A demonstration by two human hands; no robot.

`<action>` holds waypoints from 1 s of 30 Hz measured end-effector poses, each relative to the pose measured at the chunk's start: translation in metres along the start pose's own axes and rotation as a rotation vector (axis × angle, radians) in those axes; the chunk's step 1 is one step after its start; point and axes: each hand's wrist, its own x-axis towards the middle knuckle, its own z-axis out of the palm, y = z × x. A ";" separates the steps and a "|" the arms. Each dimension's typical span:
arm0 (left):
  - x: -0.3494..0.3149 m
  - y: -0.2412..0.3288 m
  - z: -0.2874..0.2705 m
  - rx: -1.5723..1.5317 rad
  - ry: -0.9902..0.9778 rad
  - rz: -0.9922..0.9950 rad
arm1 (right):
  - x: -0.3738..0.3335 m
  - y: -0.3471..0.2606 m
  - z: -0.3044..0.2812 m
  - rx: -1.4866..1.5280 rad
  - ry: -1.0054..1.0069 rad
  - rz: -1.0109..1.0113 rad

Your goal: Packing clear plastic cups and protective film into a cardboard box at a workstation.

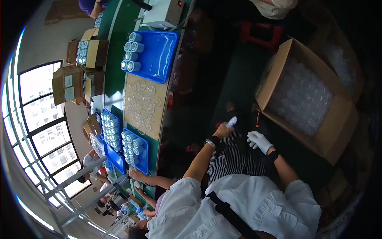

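Observation:
My left hand, bare with a band at the wrist, is closed around a small white bundle. The bundle looks like cloth, but its exact kind is hard to make out. To its right, my right hand wears a white glove. Its fingers are slightly bent and apart, with nothing visible in them. Both hands are in front of my lap, away from the bench. Beyond my right hand stands an open cardboard box filled with clear plastic pieces.
On the green bench at left, clear round plastic pieces lie on a tan board. Blue trays hold light-blue cylinders. A co-worker's hand reaches to the nearest tray. A red object lies far ahead.

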 end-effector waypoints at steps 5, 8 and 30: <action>0.058 -0.077 -0.127 -1.430 0.776 0.059 | 0.034 -0.003 -0.004 -0.083 0.089 -0.051; 0.046 -0.090 -0.211 -1.765 1.042 0.051 | 0.028 0.004 0.012 -0.037 0.195 -0.010; -0.156 -0.084 0.026 0.048 0.901 -0.126 | -0.039 -0.116 -0.052 -0.089 0.190 -0.469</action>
